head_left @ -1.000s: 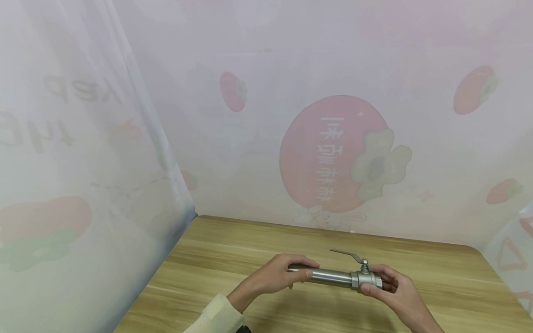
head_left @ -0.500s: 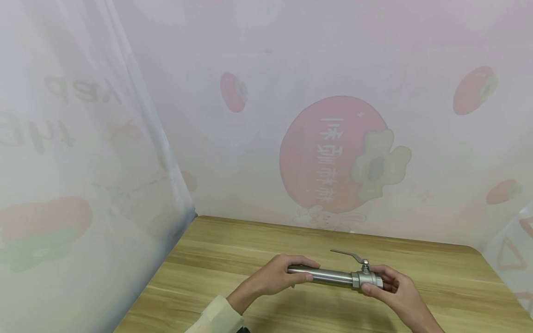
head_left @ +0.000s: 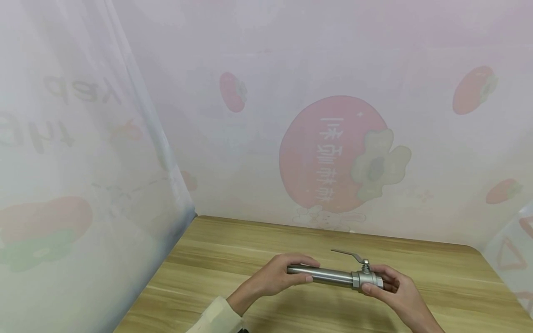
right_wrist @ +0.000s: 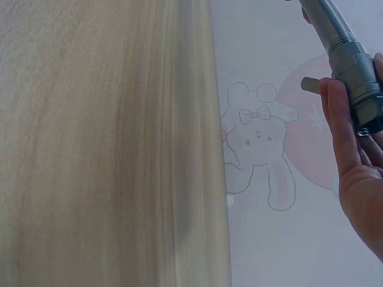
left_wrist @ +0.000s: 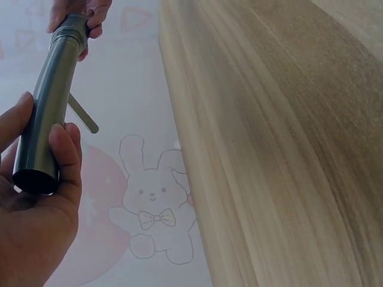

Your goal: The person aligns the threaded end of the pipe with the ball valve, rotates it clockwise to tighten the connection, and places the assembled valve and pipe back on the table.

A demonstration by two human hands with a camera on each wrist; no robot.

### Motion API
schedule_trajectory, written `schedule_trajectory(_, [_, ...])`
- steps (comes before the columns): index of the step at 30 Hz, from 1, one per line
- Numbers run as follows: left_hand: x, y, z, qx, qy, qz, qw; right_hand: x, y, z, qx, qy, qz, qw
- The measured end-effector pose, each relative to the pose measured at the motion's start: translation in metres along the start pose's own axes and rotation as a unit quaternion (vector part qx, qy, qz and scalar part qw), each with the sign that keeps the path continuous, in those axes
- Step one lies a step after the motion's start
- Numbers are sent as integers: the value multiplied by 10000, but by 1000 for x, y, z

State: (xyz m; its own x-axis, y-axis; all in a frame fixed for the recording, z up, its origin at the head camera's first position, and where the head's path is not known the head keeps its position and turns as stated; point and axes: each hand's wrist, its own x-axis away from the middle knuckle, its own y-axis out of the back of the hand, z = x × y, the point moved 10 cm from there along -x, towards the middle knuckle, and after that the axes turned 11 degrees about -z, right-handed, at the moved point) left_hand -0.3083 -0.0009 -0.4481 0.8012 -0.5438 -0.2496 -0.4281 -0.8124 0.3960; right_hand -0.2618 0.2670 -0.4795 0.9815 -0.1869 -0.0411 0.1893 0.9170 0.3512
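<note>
A shiny metal pipe joins a ball valve at its right end. The valve's flat lever handle rises on its stem and points left. My left hand grips the pipe near its left end, thumb on the near side and fingers over the far side. In the left wrist view the open round end of the pipe faces the camera. My right hand holds the valve body at the right end, thumb in front. In the right wrist view fingers lie along the valve, and thread shows where pipe and valve meet.
Below the hands is a wood-grain table with rounded far corners. A pale curtain printed with red fruit and a rabbit stands behind it, and another curtain closes the left side. A cream sleeve covers the left forearm.
Almost nothing differs; both hands keep their hold, and the pipe and valve have shifted very slightly to the right.
</note>
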Motion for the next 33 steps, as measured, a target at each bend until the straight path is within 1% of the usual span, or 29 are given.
schedule_trajectory(2, [0,2,0,9,52,-84,10000,0,0,1,43,29,-15,10000])
schedule_trajectory(5, [0,4,2,88,238,-186,9995,0,1,1,70,13,-44,10000])
schedule_trajectory(8, [0,5,4,189,431,-199,9987,-1,1,0,109,-56,-49,9999])
schedule_trajectory(13, [-2,4,8,413,584,-72,9974,-2,1,-4,153,-181,-56,9997])
schedule_trajectory(19, [-1,2,14,595,757,129,9953,-2,1,-3,133,-133,-51,9998])
schedule_trajectory(24, [0,2,15,526,777,239,9953,-2,1,-2,90,-161,-70,9998])
schedule_trajectory(30, [2,1,14,268,807,442,9954,-3,1,-4,170,-75,-29,9998])
schedule_trajectory(33, [3,1,14,208,766,523,9955,-3,1,-6,179,-79,-8,9998])
